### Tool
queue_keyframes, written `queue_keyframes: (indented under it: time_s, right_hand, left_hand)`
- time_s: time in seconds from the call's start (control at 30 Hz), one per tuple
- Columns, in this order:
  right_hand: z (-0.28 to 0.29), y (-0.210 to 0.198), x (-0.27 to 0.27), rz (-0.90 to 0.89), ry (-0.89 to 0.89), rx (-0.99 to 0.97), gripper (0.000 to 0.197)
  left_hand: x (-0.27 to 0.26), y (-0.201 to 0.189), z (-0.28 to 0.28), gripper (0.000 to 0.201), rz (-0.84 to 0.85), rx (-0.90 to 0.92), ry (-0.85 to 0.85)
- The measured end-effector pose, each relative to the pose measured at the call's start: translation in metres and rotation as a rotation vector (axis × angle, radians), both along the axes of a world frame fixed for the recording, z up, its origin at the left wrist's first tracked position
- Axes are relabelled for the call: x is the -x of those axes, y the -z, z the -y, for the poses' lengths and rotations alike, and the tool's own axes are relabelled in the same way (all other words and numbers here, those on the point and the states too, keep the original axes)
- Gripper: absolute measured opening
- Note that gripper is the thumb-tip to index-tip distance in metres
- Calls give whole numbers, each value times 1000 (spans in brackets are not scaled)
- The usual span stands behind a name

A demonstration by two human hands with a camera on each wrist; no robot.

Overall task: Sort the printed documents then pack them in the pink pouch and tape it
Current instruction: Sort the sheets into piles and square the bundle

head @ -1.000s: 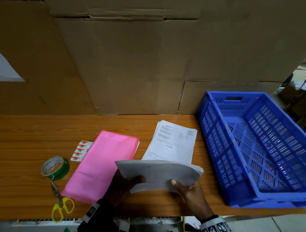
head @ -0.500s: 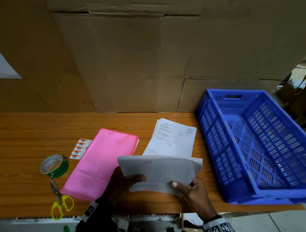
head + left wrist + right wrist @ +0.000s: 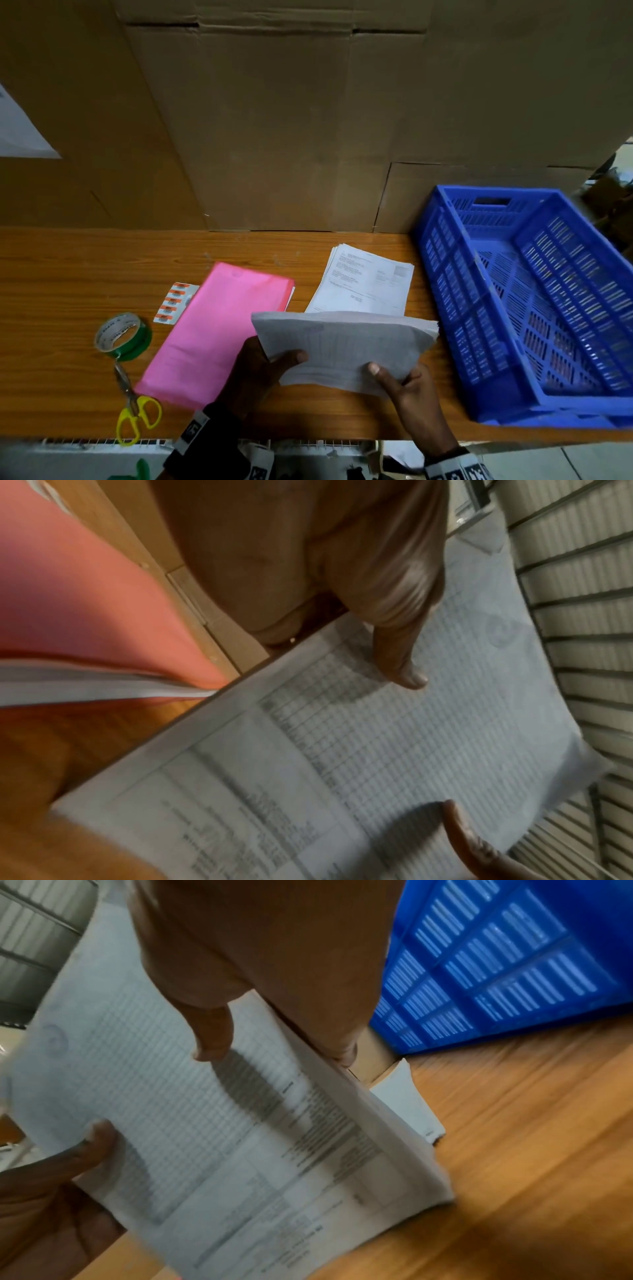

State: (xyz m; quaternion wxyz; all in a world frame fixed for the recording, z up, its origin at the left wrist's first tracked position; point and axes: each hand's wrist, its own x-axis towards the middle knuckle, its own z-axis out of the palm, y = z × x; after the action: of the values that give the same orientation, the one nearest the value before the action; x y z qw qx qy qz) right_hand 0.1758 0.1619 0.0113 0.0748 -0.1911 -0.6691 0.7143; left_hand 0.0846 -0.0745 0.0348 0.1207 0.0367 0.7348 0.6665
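Note:
A sheaf of printed documents (image 3: 342, 346) is held up over the table's near edge, its printed face toward me. My left hand (image 3: 263, 366) grips its left side, thumb on the front. My right hand (image 3: 400, 380) pinches its lower right, thumb on the page. The wrist views show the table-filled page (image 3: 377, 750) (image 3: 212, 1102) close up, a thumb on top in each. A second pile of printed sheets (image 3: 366, 284) lies flat behind it. The pink pouch (image 3: 212, 329) lies flat to the left. A green tape roll (image 3: 123, 335) sits at the far left.
Yellow-handled scissors (image 3: 133, 411) lie below the tape near the table edge. A strip of orange labels (image 3: 174, 301) lies beside the pouch. A blue plastic crate (image 3: 534, 308) (image 3: 496, 961) fills the right side. Cardboard boxes (image 3: 274, 120) wall off the back.
The held sheaf has stayed in both hands and tilted slightly more upright. My right thumb has shifted a little along its lower edge.

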Motion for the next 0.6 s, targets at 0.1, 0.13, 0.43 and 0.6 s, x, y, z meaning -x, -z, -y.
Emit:
queue_keyframes:
  time_s: [0.1, 0.13, 0.43, 0.6]
  right_hand:
    - [-1, 14, -3, 15, 15, 12, 44]
    - [-1, 20, -4, 16, 5, 19, 48]
    - [-4, 27, 7, 114, -74, 38, 60]
    - [-16, 12, 18, 115, -240, -30, 35]
  left_hand:
    - [-1, 16, 3, 30, 60, 38, 92]
    - [0, 22, 6, 29, 78, 46, 104]
    - [5, 34, 4, 25, 58, 92, 118]
    - [16, 22, 5, 20, 56, 19, 151]
